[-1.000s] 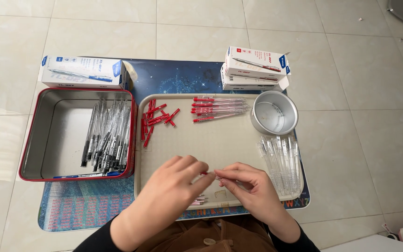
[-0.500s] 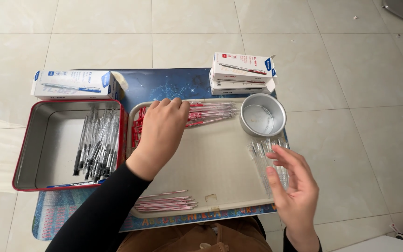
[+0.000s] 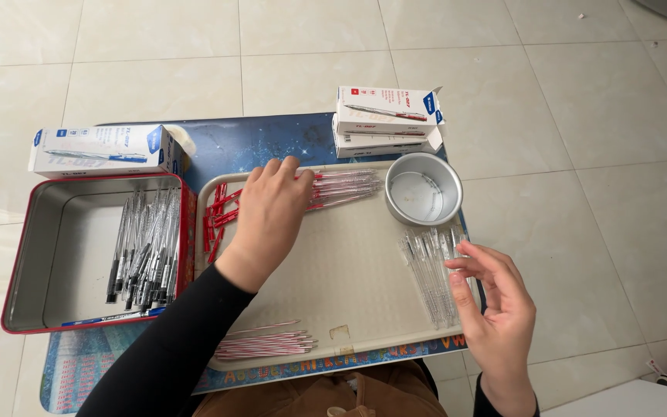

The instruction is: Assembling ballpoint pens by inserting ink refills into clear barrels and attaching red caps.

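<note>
Pale tiled floor, a low table with a beige tray (image 3: pixel 349 262) of pen parts.
Gathering parts, seemingly: the left hand (image 3: pixel 272 212) lies flat, fingers spread, over the red caps (image 3: pixel 218 216); the right hand (image 3: pixel 496 309) pinches loosely at the clear barrels (image 3: pixel 430 270), needing a firmer grip next.

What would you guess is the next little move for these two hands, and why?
Probably the left hand closes on a red cap or a red refill while the right hand pinches one clear barrel. The left hand lies flat over the red parts at the far edge of the tray, and the right fingertips touch the barrels, holding nothing.
</note>
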